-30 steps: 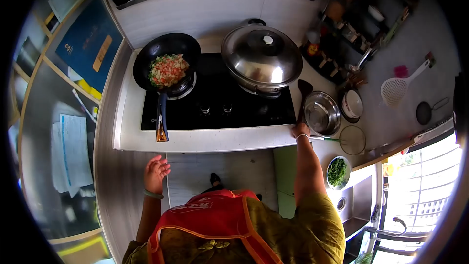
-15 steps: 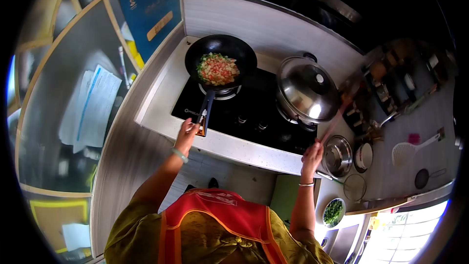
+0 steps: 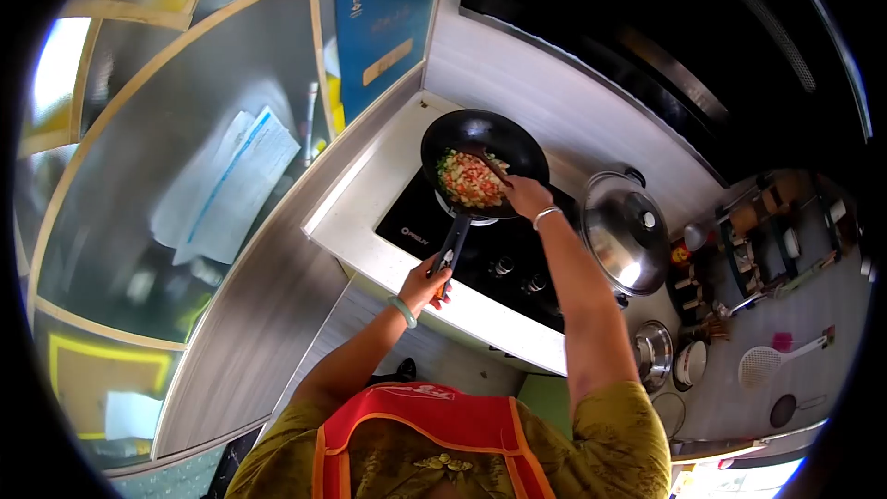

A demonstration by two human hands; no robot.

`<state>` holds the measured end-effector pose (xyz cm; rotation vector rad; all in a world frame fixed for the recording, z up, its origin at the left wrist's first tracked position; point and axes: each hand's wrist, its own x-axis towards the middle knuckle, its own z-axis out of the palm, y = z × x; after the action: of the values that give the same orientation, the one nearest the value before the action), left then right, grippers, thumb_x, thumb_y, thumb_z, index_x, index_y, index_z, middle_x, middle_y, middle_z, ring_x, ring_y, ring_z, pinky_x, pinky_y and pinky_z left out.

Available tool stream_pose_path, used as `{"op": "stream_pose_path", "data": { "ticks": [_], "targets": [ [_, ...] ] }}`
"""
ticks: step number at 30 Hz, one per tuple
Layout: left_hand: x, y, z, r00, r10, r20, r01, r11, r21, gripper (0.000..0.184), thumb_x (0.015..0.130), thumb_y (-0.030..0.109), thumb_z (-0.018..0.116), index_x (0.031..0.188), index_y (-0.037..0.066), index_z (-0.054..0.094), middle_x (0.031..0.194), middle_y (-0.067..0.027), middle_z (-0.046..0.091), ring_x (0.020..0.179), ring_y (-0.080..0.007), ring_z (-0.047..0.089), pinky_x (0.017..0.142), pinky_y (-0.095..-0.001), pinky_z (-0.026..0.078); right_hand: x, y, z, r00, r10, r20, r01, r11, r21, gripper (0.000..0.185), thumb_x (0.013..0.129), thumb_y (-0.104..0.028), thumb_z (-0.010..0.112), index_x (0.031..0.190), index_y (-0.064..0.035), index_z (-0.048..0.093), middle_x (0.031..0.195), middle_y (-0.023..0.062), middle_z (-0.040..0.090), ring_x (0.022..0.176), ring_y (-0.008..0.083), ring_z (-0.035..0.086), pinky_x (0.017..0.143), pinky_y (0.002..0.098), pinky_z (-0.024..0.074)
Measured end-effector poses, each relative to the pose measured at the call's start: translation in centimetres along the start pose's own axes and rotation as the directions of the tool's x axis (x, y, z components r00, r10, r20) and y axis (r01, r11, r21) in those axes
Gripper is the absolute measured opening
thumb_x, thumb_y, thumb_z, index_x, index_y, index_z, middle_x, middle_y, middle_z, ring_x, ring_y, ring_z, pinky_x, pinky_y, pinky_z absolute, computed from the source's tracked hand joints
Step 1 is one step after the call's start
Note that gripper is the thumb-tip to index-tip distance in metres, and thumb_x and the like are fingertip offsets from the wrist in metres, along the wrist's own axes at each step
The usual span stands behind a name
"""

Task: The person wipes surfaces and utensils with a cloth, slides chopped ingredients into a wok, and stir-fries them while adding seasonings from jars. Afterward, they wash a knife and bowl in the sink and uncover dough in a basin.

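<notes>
A black wok (image 3: 519,140) sits over the left burner, tilted a little toward me. Diced food in red, white and green (image 3: 469,179) is heaped in it. My left hand (image 3: 425,285), with a green bangle at the wrist, is wrapped round the wok's handle (image 3: 454,240). Over the wok's right rim, my right hand (image 3: 528,197) is closed on a brown, wooden-looking spatula (image 3: 494,165). The spatula's blade reaches into the diced food and is partly hidden there.
A large lidded steel pot (image 3: 628,236) stands on the hob's right side. Past it are a steel bowl (image 3: 654,351), a white bowl (image 3: 691,363) and wall-hung utensils, including a white skimmer (image 3: 762,365). A range hood (image 3: 647,46) overhangs the back; a glass partition (image 3: 249,65) borders the left.
My right hand has moved left from beside the pot, bringing the spatula into the wok. My left hand now grips the handle more firmly. The camera view has shifted.
</notes>
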<state>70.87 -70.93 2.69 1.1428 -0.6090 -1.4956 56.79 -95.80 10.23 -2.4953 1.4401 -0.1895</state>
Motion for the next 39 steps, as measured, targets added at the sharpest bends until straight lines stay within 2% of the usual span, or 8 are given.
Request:
{"op": "stream_pose_path", "data": {
  "ticks": [2,12,23,25,28,30,36,39],
  "targets": [
    [0.0,0.0,-0.1,1.000,-0.002,0.015,0.002,1.000,-0.008,0.044,0.085,0.024,0.059,0.123,0.012,0.044,0.069,-0.0049,0.059,0.051,-0.0136,0.060,0.037,-0.0233,0.047,-0.5,1.0,-2.4,0.974,-0.164,0.156,0.193,0.963,-0.189,0.030,0.081,-0.025,0.049,0.107,-0.0157,0.059,0.096,0.0123,0.063,0.091,0.0319,0.059,0.078,0.0434,0.0461],
    [0.9,0.3,0.0,0.999,0.044,0.007,-0.042,0.987,-0.155,0.065,0.085,0.024,0.059,0.139,0.024,0.023,0.081,-0.0108,0.059,0.057,-0.0185,0.061,0.046,-0.0312,0.051,-4.2,-0.5,-18.1,0.825,0.009,0.565,0.230,0.908,-0.351,0.033,0.078,-0.031,0.055,0.105,-0.0137,0.062,0.095,0.0108,0.064,0.090,0.0280,0.059,0.077,0.0375,0.0456],
    [0.5,0.7,0.3,0.999,-0.021,0.040,0.024,0.998,-0.063,0.064,0.087,0.022,0.056,0.140,0.022,0.021,0.076,-0.0081,0.058,0.054,-0.0164,0.057,0.047,-0.0303,0.050,6.9,2.6,-4.4,0.886,-0.458,0.075,0.464,0.879,-0.112,0.027,0.074,-0.024,0.055,0.091,-0.0055,0.064,0.092,0.0200,0.061,0.086,0.0353,0.059,0.076,0.0438,0.0457],
    [0.5,0.8,0.1,0.999,-0.014,0.030,0.015,1.000,-0.013,0.064,0.087,0.021,0.057,0.139,0.015,0.021,0.078,-0.0086,0.058,0.059,-0.0165,0.059,0.052,-0.0300,0.051,4.5,2.6,-1.8,0.933,-0.309,0.183,0.323,0.945,-0.055,0.027,0.077,-0.026,0.054,0.090,-0.0041,0.063,0.091,0.0206,0.061,0.087,0.0356,0.059,0.076,0.0448,0.0457],
    [5.1,-0.4,-4.1,0.885,0.458,0.089,-0.421,0.703,0.573,0.070,0.083,0.022,0.059,0.135,-0.003,0.020,0.111,-0.0170,0.051,0.090,-0.0237,0.059,0.074,-0.0319,0.048,1.5,6.0,-3.3,0.917,-0.341,0.207,0.373,0.917,-0.143,0.030,0.082,-0.027,0.048,0.097,-0.0058,0.061,0.095,0.0193,0.061,0.089,0.0359,0.058,0.079,0.0441,0.0451],
    [1.1,12.5,2.2,0.588,0.767,0.255,-0.453,0.051,0.890,0.069,0.079,0.019,0.061,0.134,-0.002,0.024,0.127,-0.0209,0.039,0.111,-0.0303,0.047,0.093,-0.0382,0.038,-1.7,5.1,-8.8,0.901,-0.310,0.303,0.359,0.926,-0.120,0.028,0.079,-0.026,0.051,0.097,-0.0087,0.062,0.096,0.0157,0.061,0.090,0.0340,0.058,0.079,0.0423,0.0452],
    [-5.4,35.1,18.9,-0.116,0.733,0.670,-0.483,-0.631,0.607,0.060,0.072,0.008,0.059,0.129,0.004,0.038,0.136,-0.0154,0.034,0.127,-0.0332,0.029,0.105,-0.0421,0.022,-2.3,6.9,-10.5,0.792,-0.405,0.456,0.511,0.849,-0.136,0.028,0.079,-0.026,0.053,0.099,-0.0103,0.063,0.093,0.0126,0.064,0.086,0.0318,0.059,0.074,0.0392,0.0460],
    [-4.8,39.1,26.0,-0.328,0.635,0.699,-0.460,-0.754,0.469,0.064,0.072,0.006,0.057,0.131,0.004,0.031,0.136,-0.0146,0.034,0.128,-0.0334,0.028,0.107,-0.0441,0.017,-3.5,3.9,-7.7,0.926,-0.272,0.261,0.340,0.901,-0.268,0.028,0.080,-0.028,0.049,0.101,-0.0155,0.063,0.093,0.0102,0.064,0.088,0.0313,0.059,0.075,0.0416,0.0459]
  ]
}}
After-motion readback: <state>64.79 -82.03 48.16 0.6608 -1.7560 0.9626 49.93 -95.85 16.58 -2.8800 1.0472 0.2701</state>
